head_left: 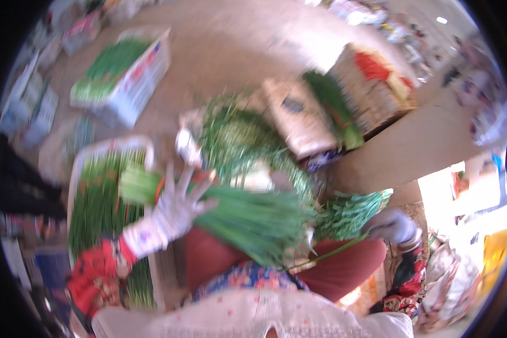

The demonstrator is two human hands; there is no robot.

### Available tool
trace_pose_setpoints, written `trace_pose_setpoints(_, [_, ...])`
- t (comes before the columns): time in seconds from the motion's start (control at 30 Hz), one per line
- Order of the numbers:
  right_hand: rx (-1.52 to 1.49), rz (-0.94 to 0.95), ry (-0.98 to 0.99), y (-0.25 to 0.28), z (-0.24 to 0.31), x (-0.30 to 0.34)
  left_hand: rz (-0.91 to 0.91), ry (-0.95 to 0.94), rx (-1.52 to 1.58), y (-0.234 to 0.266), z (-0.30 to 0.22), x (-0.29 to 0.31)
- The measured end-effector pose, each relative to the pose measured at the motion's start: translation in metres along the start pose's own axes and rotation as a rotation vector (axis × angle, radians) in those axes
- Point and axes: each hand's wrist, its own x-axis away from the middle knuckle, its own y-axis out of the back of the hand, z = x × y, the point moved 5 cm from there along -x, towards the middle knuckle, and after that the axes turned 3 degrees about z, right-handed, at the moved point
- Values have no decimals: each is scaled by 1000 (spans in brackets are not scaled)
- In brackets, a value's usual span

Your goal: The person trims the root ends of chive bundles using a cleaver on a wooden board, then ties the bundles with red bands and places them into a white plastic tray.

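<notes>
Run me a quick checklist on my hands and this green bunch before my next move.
1. Gloves on left hand and right hand: ok, both covered.
2. Left fingers closed around the green bunch: not ok, they are spread.
3. Orange band near the bunch's pale stem end: ok, visible there.
4. Right hand's grip on the thin green strand: cannot tell, the hand is blurred.
5. White crate on your left: ok, bunches lie in it.

Bright glare bleaches the far floor (307, 45); motion blur smears the green stalks (253, 217); rim dark, curved
</notes>
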Motion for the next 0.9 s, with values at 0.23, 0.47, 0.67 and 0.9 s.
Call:
trace_pose_setpoints(0.23, [487,330,-437,-91,-113,-14,287,67,52,7,25,-29])
trace_pose_setpoints(0.47, [521,217,-409,-132,-113,-40,146,299,1028,12,99,-40])
trace_pose_setpoints(0.67, [174,-188,-34,-96,-45,-117,-50,382,1519,93,139,-47])
trace_pose_setpoints(0.9, [-915,-390,582,-20,12,-195,-328,356,1915,69,61,-129])
